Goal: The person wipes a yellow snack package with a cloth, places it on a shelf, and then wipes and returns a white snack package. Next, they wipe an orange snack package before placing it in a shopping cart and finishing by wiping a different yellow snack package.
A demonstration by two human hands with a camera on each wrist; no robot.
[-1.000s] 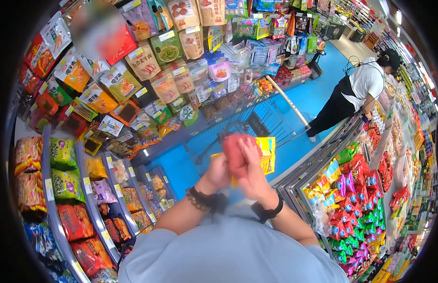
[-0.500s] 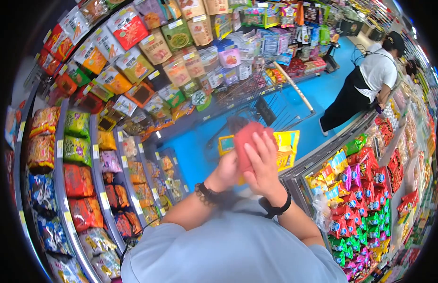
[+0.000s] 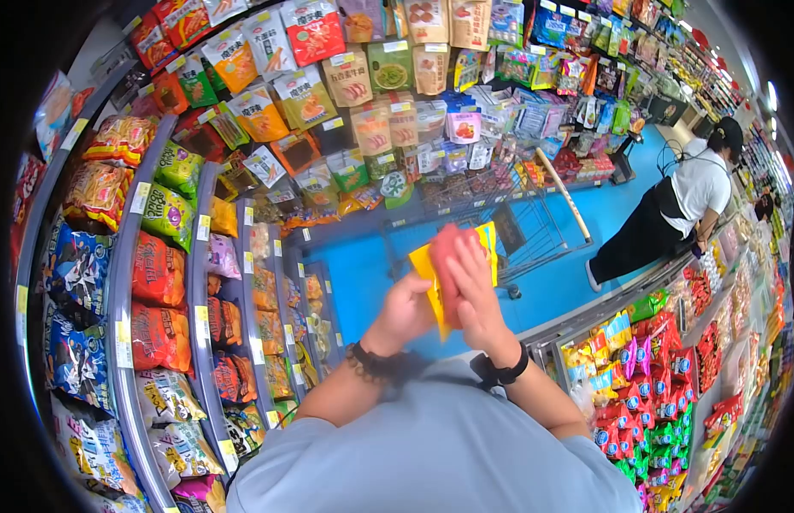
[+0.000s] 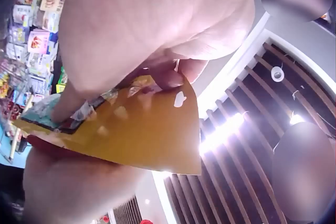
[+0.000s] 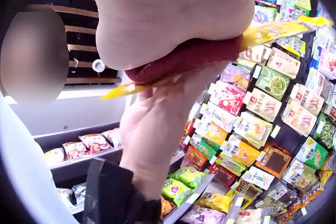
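A flat yellow snack packet (image 3: 424,267) stands tilted between my two hands. My left hand (image 3: 405,312) grips its lower left edge; in the left wrist view fingertips bend over the packet's yellow side (image 4: 142,132). A red cloth (image 3: 448,252) lies against the packet. My right hand (image 3: 478,299) presses the cloth onto it with straight fingers side by side. From the right wrist, the cloth (image 5: 194,56) shows squeezed between the right palm and the packet, whose yellow ends (image 5: 123,91) stick out. The right thumb is hidden.
Behind the hands stands a wire shopping cart (image 3: 517,214) with a pale handle (image 3: 562,195). Snack shelves (image 3: 128,325) run along the left, and hanging packets (image 3: 350,77) fill the back. A bin of wrapped snacks (image 3: 645,368) is at right. A person (image 3: 696,192) leans over goods farther off.
The yellow packet has turned from lying broad behind the cloth to a narrow, tilted stance. The right hand has shifted over the cloth. The head view has swung, sliding the shelves rightward.
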